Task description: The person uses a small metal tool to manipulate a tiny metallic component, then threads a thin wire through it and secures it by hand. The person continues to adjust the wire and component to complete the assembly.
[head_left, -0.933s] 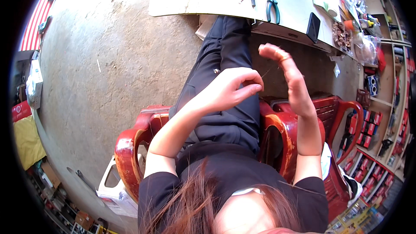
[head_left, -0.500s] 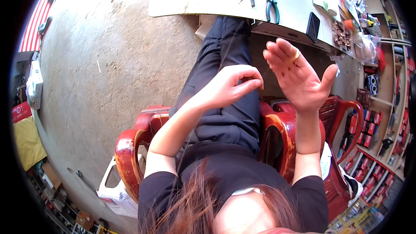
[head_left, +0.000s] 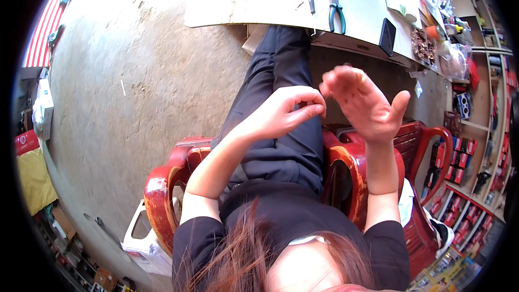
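Observation:
My left hand (head_left: 286,111) is held above my lap with its fingers curled and thumb pressed toward the index finger. Whatever may be in that pinch is too small to make out. To its right my right hand (head_left: 367,105) is raised, palm toward me, thumb spread wide and fingers bent forward. Something small and yellowish circles one of its fingers; dark smudges mark the palm. A narrow gap separates the two hands. Beyond them on the white table (head_left: 259,13) lie pliers (head_left: 336,15) with teal handles and a slim dark-handled tool (head_left: 311,2).
A black phone (head_left: 387,37) rests by the table's near edge, beside a bag of copper-coloured pieces (head_left: 423,46). Red chair arms (head_left: 162,181) flank me. Shelves with red boxes (head_left: 459,159) stand at right; a white stool (head_left: 141,232) is at lower left.
My right hand has moved down and slightly left, its fingers bending further forward. The left hand has dropped slightly and keeps its pinch.

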Available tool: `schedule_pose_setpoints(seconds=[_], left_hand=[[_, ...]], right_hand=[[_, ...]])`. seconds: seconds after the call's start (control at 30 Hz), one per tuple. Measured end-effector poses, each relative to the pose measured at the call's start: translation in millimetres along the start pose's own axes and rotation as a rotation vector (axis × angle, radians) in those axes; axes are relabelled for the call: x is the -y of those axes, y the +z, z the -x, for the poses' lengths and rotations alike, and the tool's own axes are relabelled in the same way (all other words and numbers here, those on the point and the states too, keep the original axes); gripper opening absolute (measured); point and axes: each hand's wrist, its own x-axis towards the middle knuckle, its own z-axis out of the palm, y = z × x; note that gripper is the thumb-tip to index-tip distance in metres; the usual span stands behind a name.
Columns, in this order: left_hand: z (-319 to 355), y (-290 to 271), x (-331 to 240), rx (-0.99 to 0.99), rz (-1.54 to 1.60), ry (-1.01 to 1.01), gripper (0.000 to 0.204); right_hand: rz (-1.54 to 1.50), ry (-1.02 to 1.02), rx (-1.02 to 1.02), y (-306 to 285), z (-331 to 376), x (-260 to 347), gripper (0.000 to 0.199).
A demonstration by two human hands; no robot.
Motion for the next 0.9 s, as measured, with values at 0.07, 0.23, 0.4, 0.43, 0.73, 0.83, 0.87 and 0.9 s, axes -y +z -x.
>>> schedule_pose_setpoints(seconds=[0.07, 0.23, 0.4, 0.43, 0.73, 0.83, 0.87, 0.9], left_hand=[[0, 1, -1, -0.012, -0.030, 0.014, 0.014], [0, -3, 0, -0.054, -0.028, 0.006, 0.013], [0, -5, 1, 0.024, -0.024, 0.035, 0.012], [-1, -5, 0, 0.042, -0.041, 0.044, 0.011], [-3, 0, 8, -0.012, -0.147, 0.204, 0.011], [-3, -3, 6, 0.037, -0.110, 0.144, 0.012], [-3, -4, 5, 0.054, -0.097, 0.123, 0.012], [-2, -3, 3, 0.057, 0.005, 0.062, 0.014]], right_hand=[[0.417, 0.053, -0.023, -3, -5, 4, 0.099], [1.105, 0.159, 0.122, -12, 2, 5, 0.049], [0.421, 0.311, -0.002, -10, 16, 8, 0.082], [0.372, 0.282, -0.025, -10, 15, 9, 0.086], [0.409, 0.328, 0.025, -10, 11, 17, 0.086], [0.322, 0.275, 0.005, -9, 13, 16, 0.072], [0.290, 0.256, -0.003, -8, 13, 15, 0.066], [0.265, 0.238, -0.007, -10, 15, 14, 0.060]])
